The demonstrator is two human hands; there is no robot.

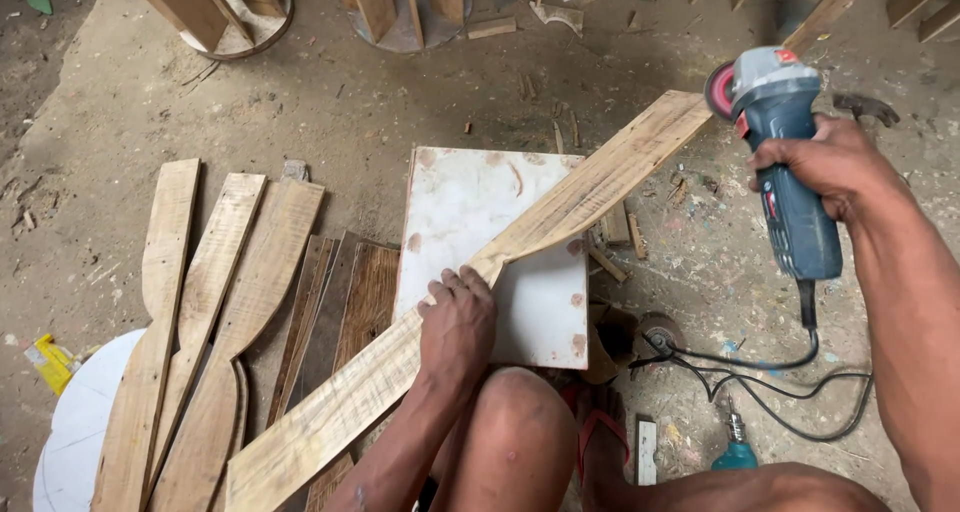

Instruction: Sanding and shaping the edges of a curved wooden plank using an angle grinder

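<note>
One long rough-sawn curved plank (480, 272) lies slantwise across a white stained board (480, 212) on the dusty floor (330, 112); the left hand (457, 322) presses flat on it, while the right hand (825, 162) grips a blue-grey angle grinder (785, 152) above its far end; three similar shaped planks (205, 322) lie left

Left hand (456, 322) presses a shaped wooden plank (520, 242) onto a white board (470, 197); at two o'clock, right hand (825, 162) grips an angle grinder (785, 142).
</note>
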